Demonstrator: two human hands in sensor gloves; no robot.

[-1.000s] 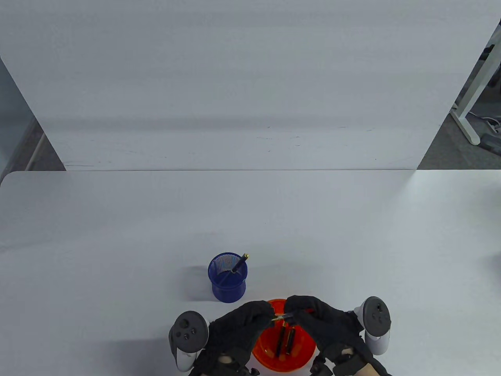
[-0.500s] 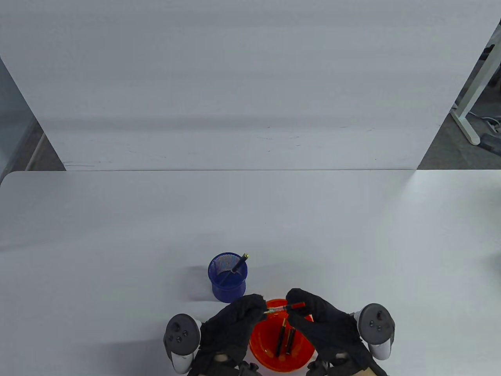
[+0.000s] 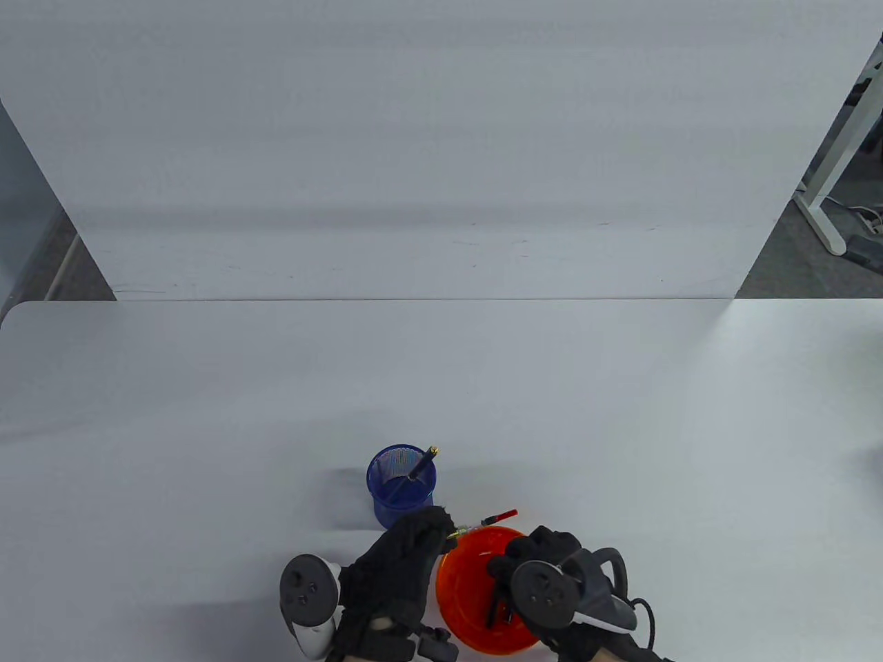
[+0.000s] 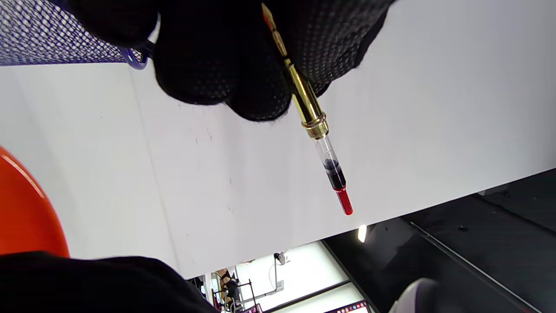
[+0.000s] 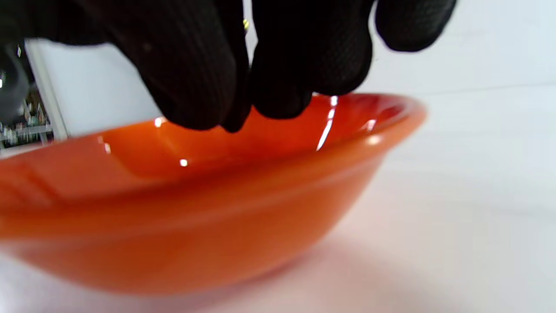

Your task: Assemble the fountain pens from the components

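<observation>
My left hand (image 3: pixel 414 545) pinches a gold nib section with a clear ink converter (image 3: pixel 483 524) tipped red, held above the table by the bowl's far rim. In the left wrist view my fingers (image 4: pixel 226 56) grip the gold nib end and the converter (image 4: pixel 332 174) points away. My right hand (image 3: pixel 531 558) reaches down into the orange bowl (image 3: pixel 459 593), where black pen parts (image 3: pixel 498 607) lie. In the right wrist view my fingertips (image 5: pixel 269 74) hang close together over the bowl (image 5: pixel 195 208); whether they hold anything is hidden.
A blue mesh pen cup (image 3: pixel 401 488) stands just beyond the left hand, with one black pen (image 3: pixel 422 463) leaning in it. A white panel stands upright at the table's far edge.
My right hand let go of the converter end and dropped into the bowl. My left hand moved slightly left and away, keeping the nib section with converter.
</observation>
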